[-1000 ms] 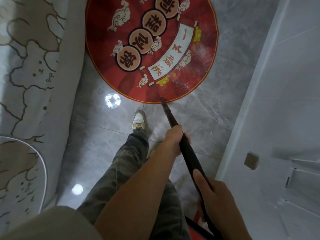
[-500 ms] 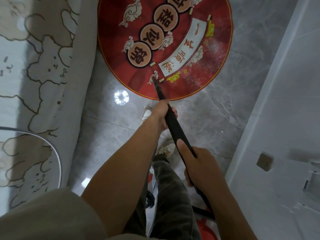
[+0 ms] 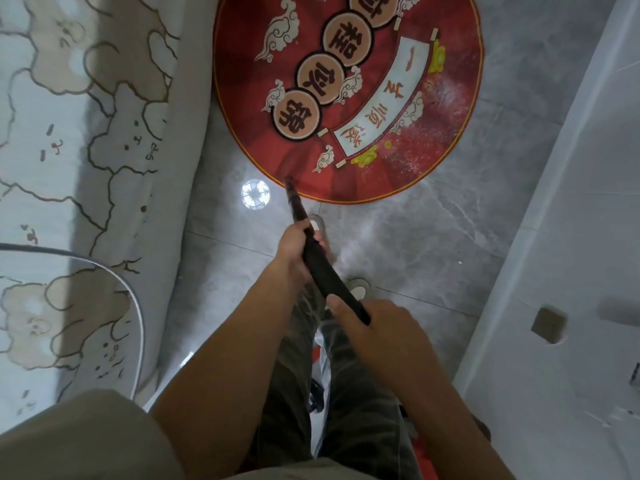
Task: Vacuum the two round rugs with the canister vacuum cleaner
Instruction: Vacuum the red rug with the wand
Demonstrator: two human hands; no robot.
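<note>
Two hands grip the black wand [image 3: 327, 277]: left hand [image 3: 294, 251] mid-frame, right hand [image 3: 384, 337] below. Its tip meets the lower-left rim of the red rug [image 3: 242, 98]; suction may lift that edge.

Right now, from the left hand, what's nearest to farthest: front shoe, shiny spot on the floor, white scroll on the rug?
1. Front shoe, just beyond the left hand.
2. Shiny spot, on the floor to its left.
3. White scroll, far ahead on the red rug.

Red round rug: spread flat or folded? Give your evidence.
Spread flat: the red rug lies on the grey floor, its visible gold rim curving unbroken, without folds.
</note>
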